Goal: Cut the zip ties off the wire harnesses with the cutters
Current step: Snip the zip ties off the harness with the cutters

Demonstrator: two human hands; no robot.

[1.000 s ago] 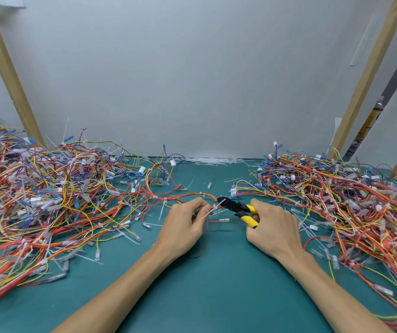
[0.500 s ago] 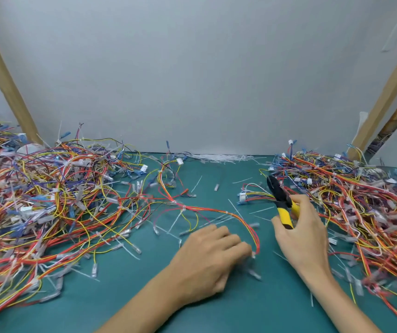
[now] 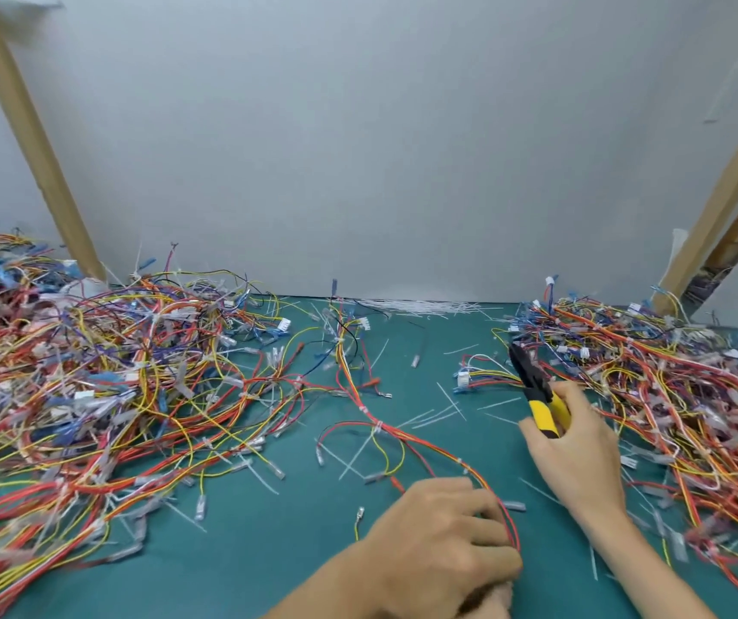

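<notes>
The right hand (image 3: 577, 444) has its grip wrapped round the yellow handles of the cutters (image 3: 536, 390), black nose pointing away over stray wires. Whether the blades are parted I cannot tell.

Left of the cutters and nearer the person, the left hand (image 3: 443, 542) has its grip curled tight on the harness (image 3: 402, 435), a loop of red, orange and yellow wires lying on the desk (image 3: 268, 551).

Here is the danger. The zip tie (image 3: 378, 425), left of the cutters, sits snug against those wires, so a nose pushed in carelessly could nick insulation instead of plastic. Second risk: the harness runs off toward the left pile (image 3: 90, 386), far left of the cutters, and a pull could drag that tangle along. Third: the right pile (image 3: 670, 373) lies just right of the cutters, and the tip could snag in it.

The harness itself looks thin and floppy, with several white ties spaced along it and clear-sleeved terminals at the wire ends. Cut tie tails (image 3: 449, 399) litter the desk just left of the cutters.
</notes>
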